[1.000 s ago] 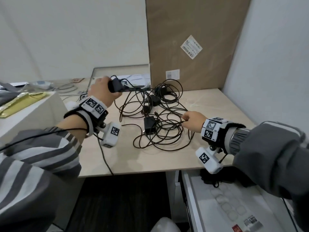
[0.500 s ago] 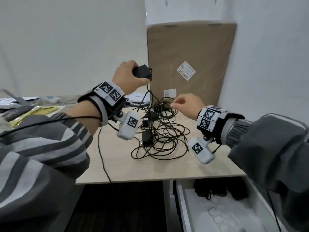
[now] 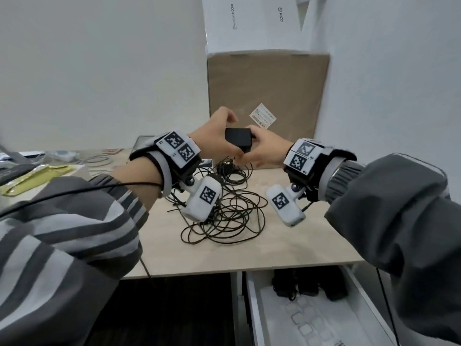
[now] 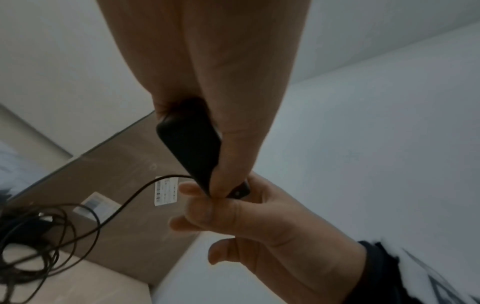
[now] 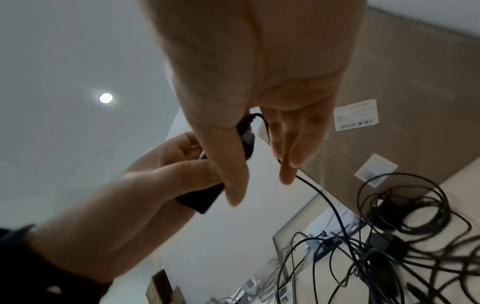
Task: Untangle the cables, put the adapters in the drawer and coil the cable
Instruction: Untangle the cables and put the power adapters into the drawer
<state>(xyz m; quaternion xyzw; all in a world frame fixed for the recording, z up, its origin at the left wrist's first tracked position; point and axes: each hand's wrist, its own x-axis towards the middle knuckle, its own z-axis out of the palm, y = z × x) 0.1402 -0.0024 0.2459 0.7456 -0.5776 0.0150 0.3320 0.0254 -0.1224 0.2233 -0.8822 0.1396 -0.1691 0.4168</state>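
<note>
Black adapter (image 3: 238, 140) is held in the air above the cable tangle (image 3: 224, 211) on the desk (image 3: 287, 248). Left hand (image 3: 214, 136) grips its body; right hand (image 3: 264, 151) pinches the plug end, where its cable (image 5: 330, 205) leaves. Judgement: steady the body, pull the plug straight out, avoid yanking the lead still running down into the tangle. Drawer (image 3: 252, 310) stands open below the tangle.

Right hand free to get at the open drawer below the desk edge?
Probably not yet: the right hand and left hand both grip the black rectangular adapter. The open white drawer itself lies unobstructed below.
</note>
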